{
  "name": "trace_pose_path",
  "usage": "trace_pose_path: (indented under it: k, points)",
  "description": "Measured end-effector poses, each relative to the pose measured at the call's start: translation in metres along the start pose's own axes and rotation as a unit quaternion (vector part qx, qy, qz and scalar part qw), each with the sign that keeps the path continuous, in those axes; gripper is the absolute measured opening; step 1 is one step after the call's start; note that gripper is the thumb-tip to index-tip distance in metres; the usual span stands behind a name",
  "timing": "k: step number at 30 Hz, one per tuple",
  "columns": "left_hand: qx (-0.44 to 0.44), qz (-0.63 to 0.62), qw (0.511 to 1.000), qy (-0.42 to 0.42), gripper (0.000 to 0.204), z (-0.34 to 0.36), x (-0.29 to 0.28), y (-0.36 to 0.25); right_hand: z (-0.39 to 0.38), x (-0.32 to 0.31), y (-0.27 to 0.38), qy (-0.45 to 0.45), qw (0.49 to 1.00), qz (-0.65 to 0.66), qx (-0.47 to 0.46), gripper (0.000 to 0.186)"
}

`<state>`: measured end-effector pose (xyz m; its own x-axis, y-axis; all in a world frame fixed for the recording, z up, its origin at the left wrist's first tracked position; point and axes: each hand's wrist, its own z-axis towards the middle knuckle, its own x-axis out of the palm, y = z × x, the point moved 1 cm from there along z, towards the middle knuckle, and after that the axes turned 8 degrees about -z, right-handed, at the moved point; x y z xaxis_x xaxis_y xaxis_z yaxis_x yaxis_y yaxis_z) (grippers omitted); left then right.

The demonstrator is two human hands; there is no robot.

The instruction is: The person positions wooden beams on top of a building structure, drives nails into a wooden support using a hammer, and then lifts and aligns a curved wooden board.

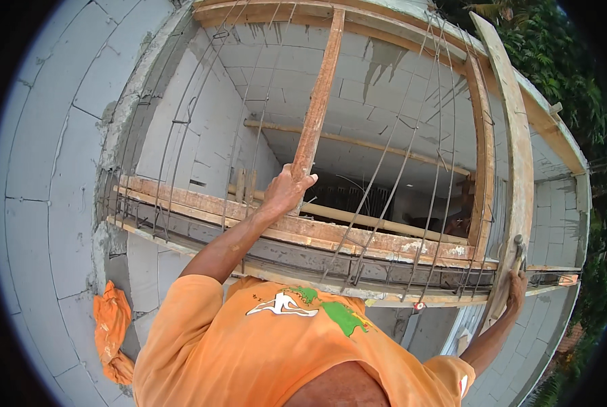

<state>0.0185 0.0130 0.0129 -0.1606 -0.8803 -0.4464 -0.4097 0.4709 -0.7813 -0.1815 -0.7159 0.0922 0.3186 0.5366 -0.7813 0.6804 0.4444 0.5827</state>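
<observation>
My left hand (290, 188) is closed around the lower end of a reddish, rough wooden beam (319, 88), which spans the opening to the far frame. At the right, my right hand (516, 290) is closed on what looks like a hammer (518, 245), its head upward over a long pale plank (517, 146). Part of its handle is hidden by the fingers. Below my left hand runs a near formwork board (378, 237), beside a trough of grey concrete with steel bars.
Thin steel rods (412, 139) cross the opening, which drops to a dark space below. A second wooden beam (478, 156) stands right of them. Bamboo poles (357, 141) lie lower down. An orange cloth (113, 332) hangs at the left by a grey block wall (42, 163).
</observation>
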Motion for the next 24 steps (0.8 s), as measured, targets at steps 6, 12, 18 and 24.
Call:
trace_pose_path:
  k: [6, 12, 18, 24]
  points:
    - [-0.013, -0.063, 0.998, 0.004, 0.096, 0.003, -0.01, 0.004, -0.004, 0.012, 0.031, -0.024, 0.999, -0.023, 0.038, 0.03]
    - [0.045, -0.108, 0.993, 0.01, 0.099, -0.021, -0.067, -0.025, -0.058, 0.04, 0.119, -0.037, 0.995, 0.074, -0.056, 0.026]
    - [0.162, -0.282, 0.937, -0.131, 0.075, -0.019, -0.143, -0.065, -0.171, 0.087, 0.288, 0.05, 0.989, 0.028, -0.139, 0.026]
    - [0.063, -0.311, 0.936, -0.154, 0.065, 0.063, -0.173, 0.017, -0.229, 0.192, 0.394, 0.296, 0.942, -0.067, -0.146, 0.029]
